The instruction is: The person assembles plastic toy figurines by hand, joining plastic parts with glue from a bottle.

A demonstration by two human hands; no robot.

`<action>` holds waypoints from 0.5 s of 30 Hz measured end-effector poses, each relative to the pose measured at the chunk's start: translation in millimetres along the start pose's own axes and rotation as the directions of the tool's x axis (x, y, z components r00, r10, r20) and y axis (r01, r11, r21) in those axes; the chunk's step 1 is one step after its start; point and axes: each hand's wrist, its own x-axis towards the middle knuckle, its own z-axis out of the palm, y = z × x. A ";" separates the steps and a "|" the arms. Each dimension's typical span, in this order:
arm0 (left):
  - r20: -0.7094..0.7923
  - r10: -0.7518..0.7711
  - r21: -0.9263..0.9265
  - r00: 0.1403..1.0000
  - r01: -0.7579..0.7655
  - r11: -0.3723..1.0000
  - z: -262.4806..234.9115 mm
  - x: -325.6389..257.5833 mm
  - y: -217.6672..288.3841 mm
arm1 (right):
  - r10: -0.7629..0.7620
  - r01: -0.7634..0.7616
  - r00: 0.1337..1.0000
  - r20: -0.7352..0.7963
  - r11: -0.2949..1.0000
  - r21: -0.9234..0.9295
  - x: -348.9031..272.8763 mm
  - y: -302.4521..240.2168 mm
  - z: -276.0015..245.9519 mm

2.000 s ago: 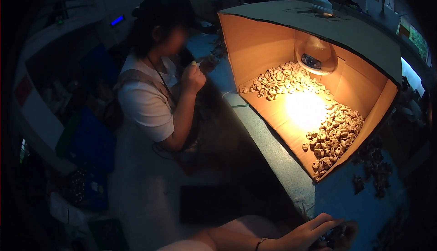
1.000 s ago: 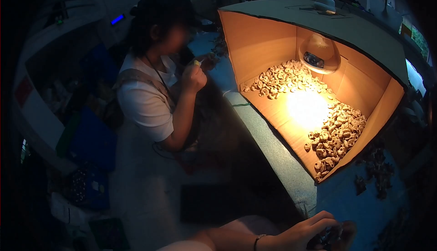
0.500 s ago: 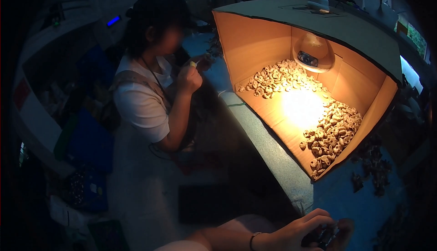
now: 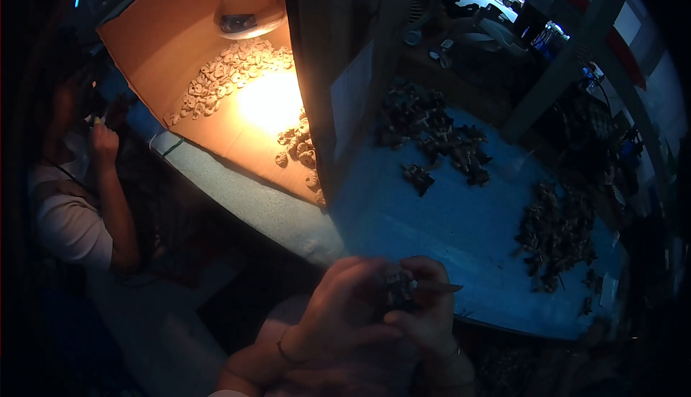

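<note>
My left hand (image 4: 344, 303) and my right hand (image 4: 426, 318) meet near the lower middle, over my lap. Between them is a small dark figurine-like piece (image 4: 398, 290) with lighter bits on it; the fingers hide much of its shape. The fingers of my left hand close around its left side and look smeared by motion. My right hand grips from the other side, its thumb below the piece. From my right fingers a thin pointed tool (image 4: 443, 287) sticks out to the right; its kind is too dark to make out.
Ahead at left, a cardboard box (image 4: 137, 37) holds a glowing heat lamp (image 4: 248, 8) and several small pale curled pieces (image 4: 223, 73). Dark pieces lie in heaps (image 4: 558, 235) on the blue tabletop (image 4: 432, 238). A person (image 4: 79, 202) works at far left.
My view has swung right, so the box and the person now sit further left and more blue tabletop shows. Both hands and the pointed tool are now in plainer view.
</note>
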 end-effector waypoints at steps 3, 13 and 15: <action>-0.027 -0.043 -0.035 0.999 0.042 0.999 1.6 -1.6 6.6 | 0.013 -0.013 1.000 -0.003 1.000 0.016 -4.0 -0.3 -1.5; 0.020 -0.142 -0.247 0.990 0.143 0.959 6.7 -1.8 -9.3 | -0.071 0.070 0.994 -0.081 0.997 -0.010 -13.0 -3.6 -18.5; -0.021 -0.153 -0.209 0.988 0.146 0.967 5.2 -3.2 -7.7 | -0.104 0.096 0.992 -0.074 0.990 -0.105 -9.4 -2.2 -27.7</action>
